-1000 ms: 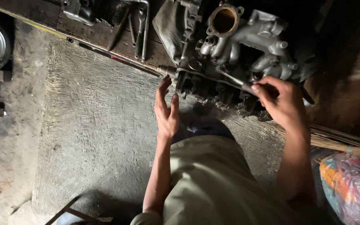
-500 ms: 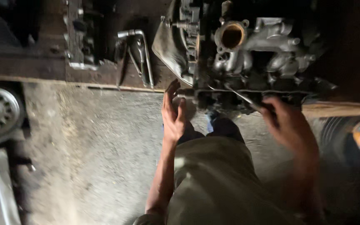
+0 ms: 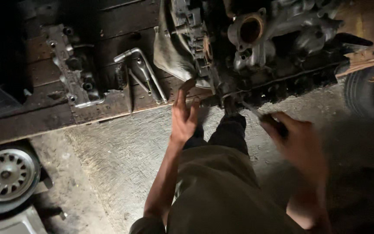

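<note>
**Engine block on wooden platform, two hands at its near edge**

While the engine block sits on the dark wooden platform, both hands work at its lower edge, above the concrete floor.

Left hand: raised, fingers spread and loosely extended, fingertips touching or just short of the block's near edge beside a grey rag draped over the casting.

Right hand: blurred; fingers curled around the dark handle of a slim metal tool, whose shaft runs up and left to the underside of the block. Whether the tip is seated on a fastener cannot be told.

Also on the platform: a bent wheel wrench with smaller spanners beside it, lying left of the block, and a cast metal cover further left.

Lower left: an alloy car wheel on the floor.
</note>
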